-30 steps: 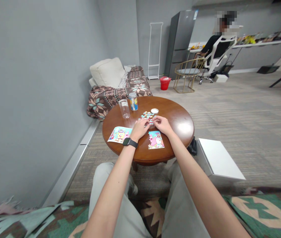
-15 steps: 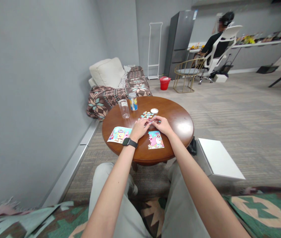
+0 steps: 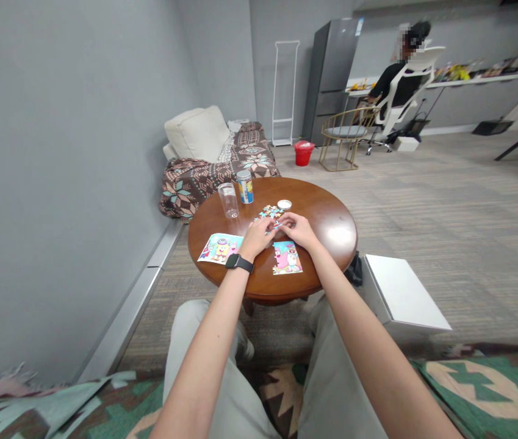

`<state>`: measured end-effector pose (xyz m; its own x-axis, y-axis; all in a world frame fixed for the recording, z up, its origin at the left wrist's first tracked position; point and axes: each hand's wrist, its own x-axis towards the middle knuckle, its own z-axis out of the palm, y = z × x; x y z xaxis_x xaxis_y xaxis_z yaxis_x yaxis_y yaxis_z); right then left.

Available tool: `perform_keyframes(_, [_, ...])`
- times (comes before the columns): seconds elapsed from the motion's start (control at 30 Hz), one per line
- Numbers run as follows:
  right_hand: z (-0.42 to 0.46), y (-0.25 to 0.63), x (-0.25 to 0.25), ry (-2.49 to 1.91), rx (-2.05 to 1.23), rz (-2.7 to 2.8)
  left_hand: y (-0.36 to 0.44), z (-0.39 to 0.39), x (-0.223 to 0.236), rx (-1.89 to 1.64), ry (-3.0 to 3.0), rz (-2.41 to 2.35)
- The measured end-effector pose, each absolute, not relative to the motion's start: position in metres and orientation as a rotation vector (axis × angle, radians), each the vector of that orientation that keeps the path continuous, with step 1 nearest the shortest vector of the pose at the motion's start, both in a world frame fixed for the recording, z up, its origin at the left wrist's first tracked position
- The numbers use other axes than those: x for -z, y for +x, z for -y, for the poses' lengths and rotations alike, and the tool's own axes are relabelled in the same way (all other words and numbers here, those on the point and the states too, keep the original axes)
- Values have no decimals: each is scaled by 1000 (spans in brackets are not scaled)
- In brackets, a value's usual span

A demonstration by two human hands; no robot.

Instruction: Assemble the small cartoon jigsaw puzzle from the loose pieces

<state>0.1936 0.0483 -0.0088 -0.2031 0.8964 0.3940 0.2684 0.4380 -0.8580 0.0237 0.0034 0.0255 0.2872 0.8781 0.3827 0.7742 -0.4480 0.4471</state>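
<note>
My left hand [image 3: 259, 238], with a black watch at its wrist, is at the near edge of a pile of loose jigsaw puzzle pieces [image 3: 268, 212]. Beside it, my right hand [image 3: 299, 230] faces it, fingertips almost touching. Both hands are closed in a pinch around small coloured puzzle pieces [image 3: 277, 224] between them, partly hidden by the fingers. Below my right hand lies a joined section of the puzzle [image 3: 288, 258] with pink and white cartoon figures. A printed picture sheet [image 3: 217, 249] with a yellow cartoon figure lies left, partly behind my left wrist.
On the round wooden table [image 3: 332, 213] stand a clear glass [image 3: 229, 201], a printed can [image 3: 245, 188] and a round lid [image 3: 285, 205]. A white box [image 3: 405, 289] sits on the floor at right. A person [image 3: 389, 79] sits at the back counter.
My fingers have shifted slightly around the small pieces between them. Both arms, the joined section and the picture sheet stay in place.
</note>
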Motion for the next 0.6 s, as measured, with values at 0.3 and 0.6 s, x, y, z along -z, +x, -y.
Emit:
perform_keyframes(0.3, [-46,194,6,-984,-814,1716,24,-3,-26,-883,2359,-1556])
perform_keyframes(0.6, [-46,194,5,-982,-834,1699,24,-4,-25,-881,2356,-1547])
